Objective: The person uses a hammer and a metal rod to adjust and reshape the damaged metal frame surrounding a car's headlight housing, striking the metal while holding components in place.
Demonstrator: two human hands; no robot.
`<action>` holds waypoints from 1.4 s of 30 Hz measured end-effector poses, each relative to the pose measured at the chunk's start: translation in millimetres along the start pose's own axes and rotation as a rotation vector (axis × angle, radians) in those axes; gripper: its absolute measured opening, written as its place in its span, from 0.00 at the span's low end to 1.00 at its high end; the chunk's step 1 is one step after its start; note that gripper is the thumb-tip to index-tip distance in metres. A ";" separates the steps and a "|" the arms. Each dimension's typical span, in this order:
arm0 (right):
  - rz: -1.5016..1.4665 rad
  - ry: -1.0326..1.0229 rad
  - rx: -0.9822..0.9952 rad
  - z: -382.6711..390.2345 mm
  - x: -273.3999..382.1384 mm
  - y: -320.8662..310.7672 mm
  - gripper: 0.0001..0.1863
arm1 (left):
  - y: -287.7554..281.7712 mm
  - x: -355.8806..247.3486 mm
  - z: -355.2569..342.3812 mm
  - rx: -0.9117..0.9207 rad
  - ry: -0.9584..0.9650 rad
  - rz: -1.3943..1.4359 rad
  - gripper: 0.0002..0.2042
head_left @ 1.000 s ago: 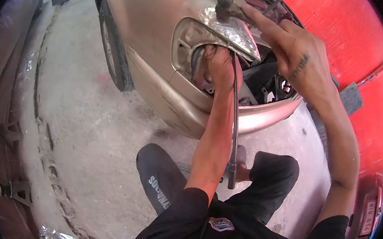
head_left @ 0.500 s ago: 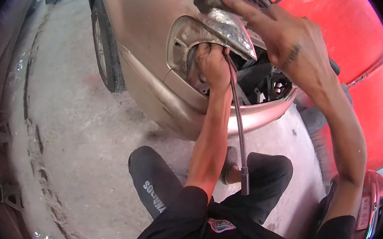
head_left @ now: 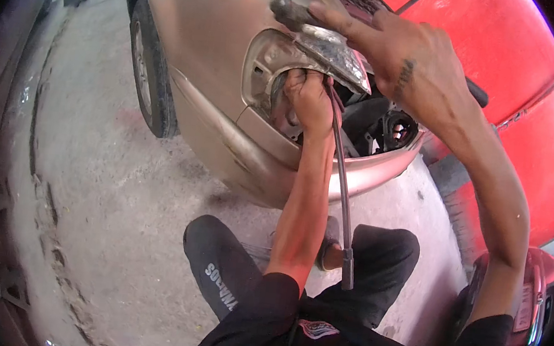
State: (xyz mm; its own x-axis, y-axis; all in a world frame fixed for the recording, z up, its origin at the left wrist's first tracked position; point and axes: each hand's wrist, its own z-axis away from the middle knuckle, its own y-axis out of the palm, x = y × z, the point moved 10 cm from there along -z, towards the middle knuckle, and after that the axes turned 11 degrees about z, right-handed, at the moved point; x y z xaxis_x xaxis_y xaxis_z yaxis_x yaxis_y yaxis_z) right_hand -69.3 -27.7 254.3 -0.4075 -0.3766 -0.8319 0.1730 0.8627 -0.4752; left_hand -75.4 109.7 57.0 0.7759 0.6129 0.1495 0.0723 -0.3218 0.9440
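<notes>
My left hand (head_left: 309,99) is closed on a long metal bar (head_left: 342,179) inside the headlight opening of a beige car (head_left: 212,47). The bar hangs down toward my knees and has a thicker, socket-like end. Its upper end is hidden behind my fingers and the panel edge. My right hand (head_left: 414,63) grips a hammer (head_left: 292,13) above the opening. The dark hammer head is over the dented, bare-metal patch of body panel (head_left: 332,48); I cannot tell whether they touch. The handle's far end shows past my wrist.
Inside the opening sits a round dark part (head_left: 399,130) among other black parts. The bumper (head_left: 377,176) curves below it. A front wheel (head_left: 150,67) is at left, a red vehicle (head_left: 489,47) close on the right. My bent knees rise over the concrete floor (head_left: 138,226).
The hammer and my right hand have shifted slightly left. The view has tilted a little, so the car and bar sit slightly lower. Both hands keep their holds.
</notes>
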 end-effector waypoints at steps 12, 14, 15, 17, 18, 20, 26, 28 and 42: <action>-0.152 0.096 -0.040 14.1 -19.5 -4.7 0.43 | 19.7 -7.6 11.3 -0.086 0.026 0.088 0.07; -0.153 0.094 -0.052 16.5 -16.2 -6.5 0.46 | 21.3 -9.6 11.6 -0.107 0.047 0.110 0.06; -0.156 0.077 -0.063 18.7 -12.5 -4.5 0.47 | 19.9 -11.5 11.4 -0.115 0.043 0.081 0.06; -0.101 0.040 -0.018 17.5 -7.6 1.0 0.43 | 15.9 -13.8 9.1 -0.109 0.057 0.036 0.06; -0.042 0.020 0.037 13.1 -6.3 5.3 0.39 | 11.8 -13.9 6.9 -0.093 0.076 0.020 0.06; -0.035 0.016 0.029 6.3 -6.4 2.4 0.40 | 11.1 -14.1 5.0 -0.071 0.088 0.011 0.06; -0.008 0.001 0.099 13.4 -5.7 15.8 0.46 | 18.4 -18.9 7.1 -0.030 0.122 -0.150 0.06; 0.034 -0.007 0.092 9.4 -8.3 11.6 0.37 | 20.9 -13.8 5.1 -0.062 0.085 0.018 0.06; -0.029 0.025 0.102 12.1 -16.1 24.6 0.45 | 19.1 -13.1 9.6 -0.012 0.094 -0.183 0.09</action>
State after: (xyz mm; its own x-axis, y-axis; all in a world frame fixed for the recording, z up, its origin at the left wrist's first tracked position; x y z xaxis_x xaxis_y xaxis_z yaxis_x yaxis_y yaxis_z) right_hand -47.7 -4.5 252.6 -0.4358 -0.3910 -0.8107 0.2505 0.8124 -0.5265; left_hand -78.2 88.5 70.3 0.6884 0.7253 0.0015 0.1987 -0.1906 0.9614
